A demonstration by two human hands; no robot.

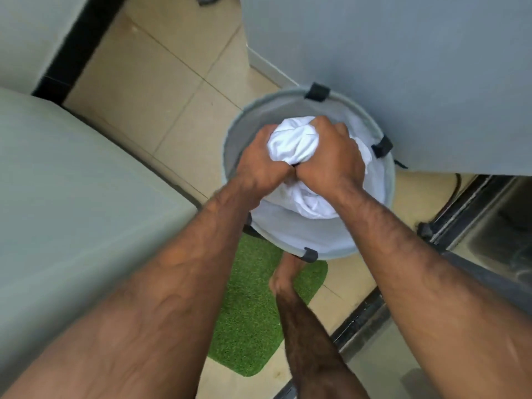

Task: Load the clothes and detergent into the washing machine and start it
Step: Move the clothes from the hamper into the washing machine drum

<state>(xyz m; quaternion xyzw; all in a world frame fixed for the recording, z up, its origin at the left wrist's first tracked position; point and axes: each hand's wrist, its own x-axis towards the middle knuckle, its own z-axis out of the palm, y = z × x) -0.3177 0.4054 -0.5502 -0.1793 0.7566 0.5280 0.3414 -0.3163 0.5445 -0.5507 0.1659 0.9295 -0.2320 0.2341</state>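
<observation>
A round grey laundry basket (pixel 290 240) with dark handle tabs stands on the tiled floor. A bundle of white clothes (pixel 293 142) sits bunched above its opening. My left hand (pixel 259 165) grips the bundle from the left and my right hand (pixel 331 159) grips it from the right, knuckles touching. More white cloth hangs below my hands into the basket. A pale grey-green appliance surface, probably the washing machine (pixel 72 197), fills the left side; its lid and controls are out of view.
A grey wall or panel (pixel 403 67) rises behind the basket. A green grass-like mat (pixel 247 312) lies on the beige tiles, with my bare foot (pixel 285 272) on it. A metal-framed door track (pixel 460 226) runs along the right.
</observation>
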